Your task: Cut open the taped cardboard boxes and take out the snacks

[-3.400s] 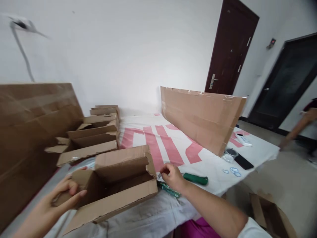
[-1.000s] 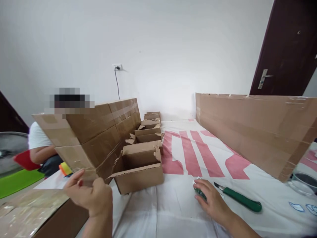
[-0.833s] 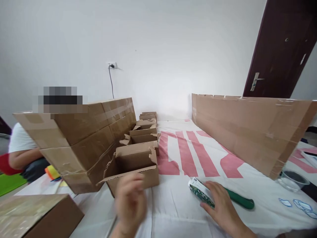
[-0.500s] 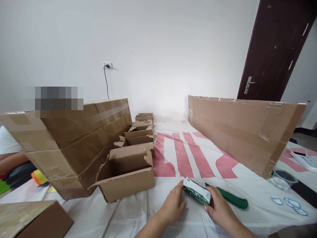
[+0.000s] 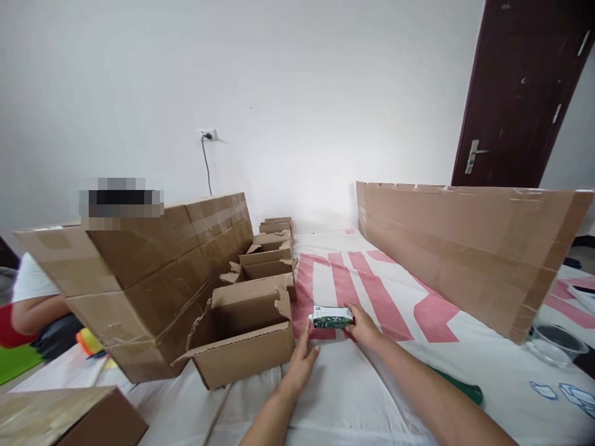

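A small green-and-white carton (image 5: 332, 318) is in front of me, over the pink-and-white cloth and to the right of the nearest open cardboard box (image 5: 246, 353). My right hand (image 5: 363, 327) grips the carton's right end between thumb and fingers. At its left end, my left hand (image 5: 300, 367) has its fingers stretched out, the tips against or very near the carton, and the thumb apart. A green object (image 5: 460, 387), long and rounded at its end, lies partly hidden under my right forearm.
Several open cardboard boxes (image 5: 267, 269) run back in a row beside a stacked carton wall (image 5: 158, 279). A cardboard panel (image 5: 465, 248) stands at right, near a clear plastic tub (image 5: 555, 344). Another box (image 5: 69, 415) is at front left. A person (image 5: 39, 303) sits behind the wall.
Both hands have moved forward and left with the carton, which has turned more crosswise. My right forearm now covers part of the green object. The view has shifted slightly.
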`<action>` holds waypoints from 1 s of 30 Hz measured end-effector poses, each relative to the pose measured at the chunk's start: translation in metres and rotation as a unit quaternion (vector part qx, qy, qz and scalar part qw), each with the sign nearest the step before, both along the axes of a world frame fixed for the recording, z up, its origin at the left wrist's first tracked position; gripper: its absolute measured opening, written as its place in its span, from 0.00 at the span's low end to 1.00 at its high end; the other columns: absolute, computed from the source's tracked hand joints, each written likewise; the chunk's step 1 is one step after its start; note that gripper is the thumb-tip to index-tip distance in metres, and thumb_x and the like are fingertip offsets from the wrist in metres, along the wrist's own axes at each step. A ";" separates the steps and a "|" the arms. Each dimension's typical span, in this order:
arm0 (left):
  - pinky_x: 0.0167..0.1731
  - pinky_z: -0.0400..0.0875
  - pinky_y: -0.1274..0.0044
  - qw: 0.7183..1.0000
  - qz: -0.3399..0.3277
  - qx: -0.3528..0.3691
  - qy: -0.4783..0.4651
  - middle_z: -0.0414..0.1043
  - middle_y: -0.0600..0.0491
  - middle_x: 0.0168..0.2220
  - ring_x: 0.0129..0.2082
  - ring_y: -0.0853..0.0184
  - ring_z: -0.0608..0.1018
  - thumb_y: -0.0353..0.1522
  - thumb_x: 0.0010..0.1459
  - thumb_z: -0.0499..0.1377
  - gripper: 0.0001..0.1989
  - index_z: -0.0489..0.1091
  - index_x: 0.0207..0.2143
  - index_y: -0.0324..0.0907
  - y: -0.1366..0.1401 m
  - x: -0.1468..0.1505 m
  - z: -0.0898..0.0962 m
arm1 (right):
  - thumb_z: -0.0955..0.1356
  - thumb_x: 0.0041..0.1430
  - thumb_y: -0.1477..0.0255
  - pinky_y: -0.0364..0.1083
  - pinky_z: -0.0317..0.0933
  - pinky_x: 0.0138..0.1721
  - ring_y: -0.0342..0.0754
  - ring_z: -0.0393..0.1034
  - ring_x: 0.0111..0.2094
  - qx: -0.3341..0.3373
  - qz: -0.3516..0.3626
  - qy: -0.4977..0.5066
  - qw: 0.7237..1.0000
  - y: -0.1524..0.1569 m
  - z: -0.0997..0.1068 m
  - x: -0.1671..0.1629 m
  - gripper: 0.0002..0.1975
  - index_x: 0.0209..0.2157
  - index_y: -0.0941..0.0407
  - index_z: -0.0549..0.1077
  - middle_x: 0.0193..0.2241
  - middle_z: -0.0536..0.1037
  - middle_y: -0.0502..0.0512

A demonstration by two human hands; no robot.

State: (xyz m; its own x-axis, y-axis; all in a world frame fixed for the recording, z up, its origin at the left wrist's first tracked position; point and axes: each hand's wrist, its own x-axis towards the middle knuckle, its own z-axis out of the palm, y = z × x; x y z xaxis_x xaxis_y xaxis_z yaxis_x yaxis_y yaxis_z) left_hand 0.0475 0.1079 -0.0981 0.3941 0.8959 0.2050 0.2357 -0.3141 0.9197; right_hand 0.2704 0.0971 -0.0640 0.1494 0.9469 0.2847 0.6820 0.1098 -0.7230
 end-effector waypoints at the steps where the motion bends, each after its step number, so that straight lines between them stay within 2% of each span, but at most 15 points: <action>1: 0.66 0.42 0.68 1.000 0.005 -0.001 0.003 0.46 0.46 0.69 0.69 0.60 0.47 0.41 0.55 0.56 0.38 0.48 0.66 0.40 0.000 -0.001 0.001 | 0.67 0.44 0.84 0.50 0.58 0.57 0.52 0.66 0.55 -0.002 0.002 0.003 1.000 0.001 0.000 0.000 0.33 0.55 0.58 0.66 0.54 0.70 0.61; 4: 0.65 0.48 0.70 1.000 0.023 -0.008 0.019 0.48 0.48 0.68 0.68 0.63 0.52 0.38 0.55 0.56 0.37 0.48 0.66 0.42 -0.003 0.002 0.003 | 0.66 0.45 0.84 0.51 0.58 0.57 0.52 0.65 0.56 -0.003 0.006 0.011 1.000 -0.002 0.000 0.002 0.33 0.55 0.57 0.66 0.55 0.69 0.60; 6: 0.62 0.55 0.72 0.998 0.048 -0.018 0.036 0.51 0.46 0.67 0.65 0.63 0.59 0.37 0.57 0.54 0.36 0.47 0.66 0.40 -0.006 0.006 0.005 | 0.66 0.43 0.84 0.51 0.58 0.57 0.53 0.65 0.55 -0.004 0.013 0.014 1.000 -0.008 0.000 0.004 0.33 0.54 0.56 0.67 0.55 0.69 0.59; 9: 0.56 0.63 0.72 0.990 0.110 -0.039 0.077 0.59 0.40 0.63 0.59 0.60 0.68 0.38 0.60 0.50 0.33 0.49 0.64 0.35 -0.014 0.009 0.010 | 0.67 0.38 0.84 0.50 0.63 0.50 0.53 0.70 0.49 -0.022 0.047 0.017 0.998 -0.021 -0.001 0.005 0.33 0.51 0.56 0.70 0.49 0.74 0.57; 13: 0.56 0.62 0.68 0.971 0.173 -0.060 0.154 0.64 0.37 0.58 0.59 0.52 0.67 0.41 0.55 0.56 0.35 0.54 0.61 0.34 -0.038 0.001 0.022 | 0.67 0.35 0.85 0.44 0.66 0.39 0.49 0.73 0.38 -0.058 0.117 0.027 0.991 -0.038 -0.007 -0.003 0.33 0.48 0.56 0.72 0.41 0.78 0.53; 16: 0.53 0.63 0.69 0.961 0.168 -0.072 0.207 0.65 0.36 0.55 0.55 0.51 0.70 0.39 0.47 0.62 0.38 0.58 0.60 0.35 -0.065 -0.010 0.034 | 0.67 0.33 0.85 0.41 0.64 0.34 0.47 0.72 0.34 -0.077 0.153 0.035 0.985 -0.046 -0.010 -0.011 0.31 0.45 0.55 0.72 0.37 0.79 0.50; 19: 0.50 0.65 0.70 0.951 0.118 -0.063 0.279 0.66 0.38 0.54 0.51 0.52 0.74 0.35 0.44 0.63 0.39 0.58 0.60 0.39 -0.092 -0.024 0.048 | 0.67 0.31 0.85 0.39 0.61 0.30 0.45 0.70 0.31 -0.090 0.183 0.034 0.978 -0.051 -0.006 -0.021 0.30 0.42 0.56 0.73 0.32 0.78 0.47; 22: 0.47 0.67 0.68 0.929 0.073 -0.055 0.359 0.71 0.39 0.50 0.48 0.51 0.76 0.32 0.42 0.64 0.35 0.63 0.55 0.40 -0.108 -0.040 0.064 | 0.67 0.31 0.85 0.38 0.58 0.29 0.43 0.68 0.28 -0.094 0.222 0.027 0.970 -0.057 0.001 -0.036 0.28 0.40 0.55 0.75 0.33 0.77 0.46; 27: 0.39 0.69 0.64 0.877 0.053 -0.043 0.475 0.79 0.42 0.39 0.41 0.44 0.78 0.33 0.32 0.67 0.20 0.76 0.35 0.45 -0.108 -0.092 0.091 | 0.70 0.29 0.84 0.39 0.59 0.30 0.43 0.68 0.29 -0.099 0.265 0.025 0.959 -0.073 0.003 -0.091 0.28 0.39 0.54 0.76 0.38 0.75 0.48; 30: 0.35 0.69 0.64 0.887 0.082 -0.021 0.454 0.80 0.47 0.31 0.36 0.44 0.79 0.27 0.26 0.66 0.17 0.77 0.27 0.47 -0.096 -0.141 0.101 | 0.70 0.33 0.84 0.40 0.63 0.30 0.44 0.71 0.31 -0.122 0.287 0.089 0.946 -0.081 -0.004 -0.132 0.30 0.44 0.54 0.73 0.39 0.75 0.50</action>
State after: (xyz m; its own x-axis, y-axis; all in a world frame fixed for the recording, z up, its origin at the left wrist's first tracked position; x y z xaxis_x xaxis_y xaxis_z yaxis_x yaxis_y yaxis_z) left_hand -0.0935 0.0122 0.0033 0.2439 0.9556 -0.1651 0.9244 -0.1777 0.3374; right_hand 0.1383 0.0158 -0.0682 -0.3852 0.9204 0.0666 0.4259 0.2414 -0.8720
